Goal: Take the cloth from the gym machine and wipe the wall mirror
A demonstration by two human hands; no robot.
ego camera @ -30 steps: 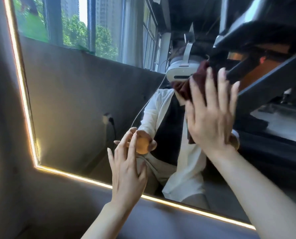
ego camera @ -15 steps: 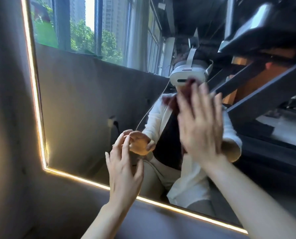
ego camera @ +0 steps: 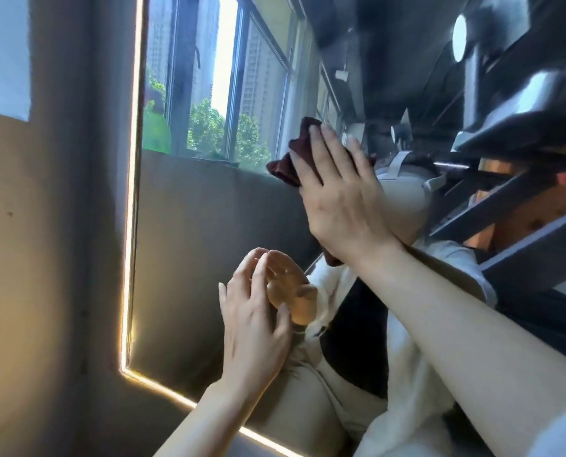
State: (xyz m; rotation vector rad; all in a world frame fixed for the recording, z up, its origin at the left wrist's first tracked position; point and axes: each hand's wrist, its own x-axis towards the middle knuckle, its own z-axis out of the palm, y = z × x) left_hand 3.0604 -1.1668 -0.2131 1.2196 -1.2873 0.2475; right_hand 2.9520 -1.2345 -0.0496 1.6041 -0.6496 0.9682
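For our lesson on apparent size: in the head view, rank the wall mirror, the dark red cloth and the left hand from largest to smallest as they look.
1. wall mirror, filling most of the view.
2. left hand.
3. cloth, though the right hand covers much of it, so places 2 and 3 are unsure.

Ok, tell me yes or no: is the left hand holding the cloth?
No, the dark red cloth is pressed flat against the mirror under the right hand, while the left hand holds nothing.
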